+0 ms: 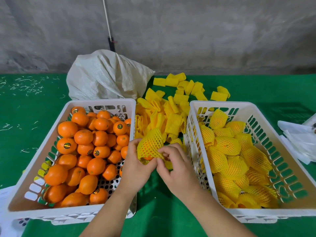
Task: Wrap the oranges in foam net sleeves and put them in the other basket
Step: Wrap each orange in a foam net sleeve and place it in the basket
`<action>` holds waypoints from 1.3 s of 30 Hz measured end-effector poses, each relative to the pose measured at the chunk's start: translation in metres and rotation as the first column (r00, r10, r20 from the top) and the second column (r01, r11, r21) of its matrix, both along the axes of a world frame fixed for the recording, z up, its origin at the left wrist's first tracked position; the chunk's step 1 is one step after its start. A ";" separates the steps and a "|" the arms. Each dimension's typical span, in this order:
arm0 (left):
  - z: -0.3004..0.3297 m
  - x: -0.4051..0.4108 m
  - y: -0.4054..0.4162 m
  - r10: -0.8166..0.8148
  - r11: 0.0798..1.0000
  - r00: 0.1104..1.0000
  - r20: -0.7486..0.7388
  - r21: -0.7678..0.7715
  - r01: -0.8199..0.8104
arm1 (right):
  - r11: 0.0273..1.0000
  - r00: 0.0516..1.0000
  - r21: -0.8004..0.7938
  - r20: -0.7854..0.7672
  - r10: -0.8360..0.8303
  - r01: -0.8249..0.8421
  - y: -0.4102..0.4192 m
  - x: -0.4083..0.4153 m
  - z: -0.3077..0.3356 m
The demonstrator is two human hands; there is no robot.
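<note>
1. On the left of the green worktop (30, 106) stands a white plastic basket (100, 102) heaped with bare oranges (83, 136), several bearing small round stickers.
2. Behind it slumps a white woven sack (106, 76).
3. The left hand (136, 166) reaches over that basket's right rim; its fingers (135, 144) curl round the left side of an orange (147, 157) that is mostly covered by a yellow foam net sleeve (151, 144).
4. The right hand (176, 165) meets it from the other side, its fingers (164, 153) pinching the sleeve's lower edge. The orange is held above the gap between the two baskets.
5. Behind the hands, a loose pile of empty foam net sleeves (172, 115) lies on the worktop between the baskets and spreads back towards the wall.
6. On the right, a second white basket (220, 105) holds many sleeved oranges (227, 145).
7. At the far right edge lie white foam sheets (297, 137).
</note>
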State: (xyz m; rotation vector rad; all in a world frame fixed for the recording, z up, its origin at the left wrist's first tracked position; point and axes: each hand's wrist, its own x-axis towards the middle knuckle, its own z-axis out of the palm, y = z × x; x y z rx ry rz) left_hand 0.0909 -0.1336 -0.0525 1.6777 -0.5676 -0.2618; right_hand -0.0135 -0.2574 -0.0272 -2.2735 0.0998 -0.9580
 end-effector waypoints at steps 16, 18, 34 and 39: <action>-0.005 0.004 0.004 -0.003 0.998 1.000 -0.029 -0.061 0.001 | 0.991 0.991 -0.024 0.002 -0.131 0.131 0.001 0.005 0.003; -0.004 0.003 0.004 -0.002 0.998 1.000 -0.013 -0.065 0.001 | 0.989 0.988 -0.018 0.056 -0.144 0.145 0.005 0.003 0.002; -0.002 -0.001 0.005 -0.123 0.992 0.991 0.049 0.019 0.123 | 0.905 0.973 0.395 -0.217 -0.076 0.159 0.011 -0.006 -0.023; -0.003 -0.003 -0.001 0.007 0.999 0.997 0.082 0.048 -0.011 | 0.918 0.977 0.343 -0.141 -0.161 0.201 0.009 -0.010 -0.019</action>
